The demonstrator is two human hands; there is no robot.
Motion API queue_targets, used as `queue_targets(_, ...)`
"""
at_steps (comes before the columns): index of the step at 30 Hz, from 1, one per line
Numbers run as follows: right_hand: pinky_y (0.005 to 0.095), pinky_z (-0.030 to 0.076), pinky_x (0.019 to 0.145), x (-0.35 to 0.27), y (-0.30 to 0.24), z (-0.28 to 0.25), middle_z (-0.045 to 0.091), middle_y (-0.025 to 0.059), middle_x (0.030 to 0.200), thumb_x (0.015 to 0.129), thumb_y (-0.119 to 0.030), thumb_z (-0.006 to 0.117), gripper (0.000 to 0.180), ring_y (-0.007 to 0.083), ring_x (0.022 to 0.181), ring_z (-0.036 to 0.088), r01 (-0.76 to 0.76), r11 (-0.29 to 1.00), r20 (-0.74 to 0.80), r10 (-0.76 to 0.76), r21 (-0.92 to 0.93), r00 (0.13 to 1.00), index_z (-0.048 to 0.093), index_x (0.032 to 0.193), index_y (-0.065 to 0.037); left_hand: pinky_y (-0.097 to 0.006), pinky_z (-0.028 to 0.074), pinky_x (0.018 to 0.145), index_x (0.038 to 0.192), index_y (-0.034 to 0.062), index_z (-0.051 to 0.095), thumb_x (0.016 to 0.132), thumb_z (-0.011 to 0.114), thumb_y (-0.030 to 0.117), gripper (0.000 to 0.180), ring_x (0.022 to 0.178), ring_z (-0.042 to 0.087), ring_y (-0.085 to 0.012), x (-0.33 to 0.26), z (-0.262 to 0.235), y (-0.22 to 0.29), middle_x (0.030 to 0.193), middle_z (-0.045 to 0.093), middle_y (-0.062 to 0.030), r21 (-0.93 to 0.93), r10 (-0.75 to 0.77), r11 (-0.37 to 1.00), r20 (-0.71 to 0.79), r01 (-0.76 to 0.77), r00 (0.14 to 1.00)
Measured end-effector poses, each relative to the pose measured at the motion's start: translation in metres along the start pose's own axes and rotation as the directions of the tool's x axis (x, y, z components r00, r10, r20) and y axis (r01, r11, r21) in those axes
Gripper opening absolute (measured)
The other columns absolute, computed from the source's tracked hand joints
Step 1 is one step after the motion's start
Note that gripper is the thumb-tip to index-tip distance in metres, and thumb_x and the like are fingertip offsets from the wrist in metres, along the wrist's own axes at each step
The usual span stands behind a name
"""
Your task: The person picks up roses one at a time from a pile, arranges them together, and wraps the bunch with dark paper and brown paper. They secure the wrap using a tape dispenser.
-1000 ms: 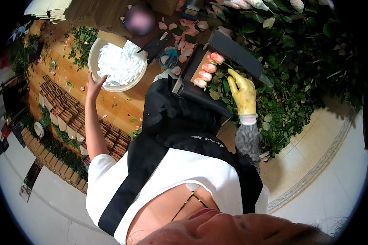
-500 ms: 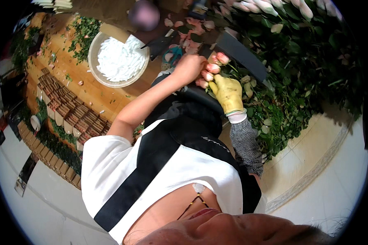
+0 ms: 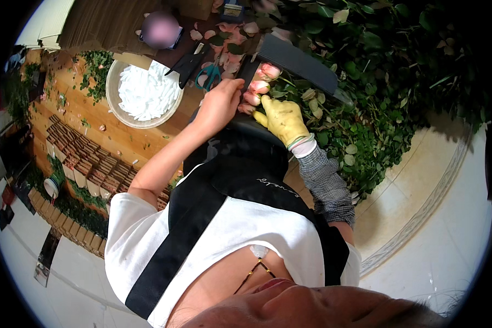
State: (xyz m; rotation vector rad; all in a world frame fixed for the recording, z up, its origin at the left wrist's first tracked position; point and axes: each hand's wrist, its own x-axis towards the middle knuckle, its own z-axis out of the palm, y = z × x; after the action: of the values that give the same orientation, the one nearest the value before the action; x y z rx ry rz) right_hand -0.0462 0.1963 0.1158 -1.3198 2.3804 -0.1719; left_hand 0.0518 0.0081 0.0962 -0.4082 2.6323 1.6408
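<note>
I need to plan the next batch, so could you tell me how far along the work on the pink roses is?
Done, it seems: loose pink petals and leaf litter lie around. In hand: the bare left hand and the yellow-gloved right hand both touch a row of pink roses against a dark tray. The green-handled scissors lie unused. Left: a large mass of green stems remains; its blooms cannot be counted.

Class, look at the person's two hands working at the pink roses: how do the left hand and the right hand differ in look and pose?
The left hand is bare; the right hand wears a yellow glove. The left forearm is bare below a white sleeve; the right forearm is in a checked sleeve. The left hand lies over the pink roses from the side; the right hand points a finger up at them. Both meet at the same flower heads.
</note>
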Motion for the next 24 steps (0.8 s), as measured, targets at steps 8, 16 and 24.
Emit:
queue_targets(8, 0.0471, 0.053, 0.064, -0.005, 0.004, -0.030, 0.069, 0.0152, 0.079, 0.092, -0.024, 0.070, 0.015, 0.0372, 0.074, 0.068, -0.172, 0.972, -0.219, 0.204, 0.159, 0.954, 0.064, 0.091, -0.010, -0.030, 0.056, 0.047, 0.086, -0.0049, 0.067, 0.077, 0.064, 0.010, 0.018, 0.066, 0.071, -0.0228, -0.027, 0.069, 0.034, 0.119, 0.066, -0.0323, 0.754, 0.197, 0.618, 0.127, -0.224, 0.972)
queue_targets(16, 0.0467, 0.054, 0.072, 0.010, 0.013, -0.009, 0.071, 0.0176, 0.091, 0.097, -0.026, 0.064, 0.018, 0.0379, 0.084, 0.069, -0.114, 0.965, -0.127, 0.147, 0.237, 0.981, 0.068, 0.103, -0.009, -0.039, 0.057, 0.080, 0.094, -0.0068, 0.068, 0.084, 0.060, 0.014, 0.025, 0.099, 0.064, -0.0326, -0.008, 0.070, 0.047, 0.129, 0.059, -0.0395, 0.815, 0.300, 0.530, 0.078, -0.234, 0.951)
queue_targets(24, 0.0442, 0.056, 0.074, 0.007, 0.021, -0.006, 0.074, 0.0162, 0.093, 0.095, -0.032, 0.066, 0.036, 0.0352, 0.084, 0.072, -0.255, 0.962, -0.176, 0.269, 0.098, 0.947, 0.069, 0.124, -0.012, -0.037, 0.057, 0.077, 0.106, -0.0090, 0.071, 0.087, 0.058, 0.019, 0.037, 0.096, 0.065, -0.0330, -0.014, 0.087, 0.044, 0.132, 0.058, -0.0404, 0.797, 0.139, 0.575, 0.131, -0.188, 0.982)
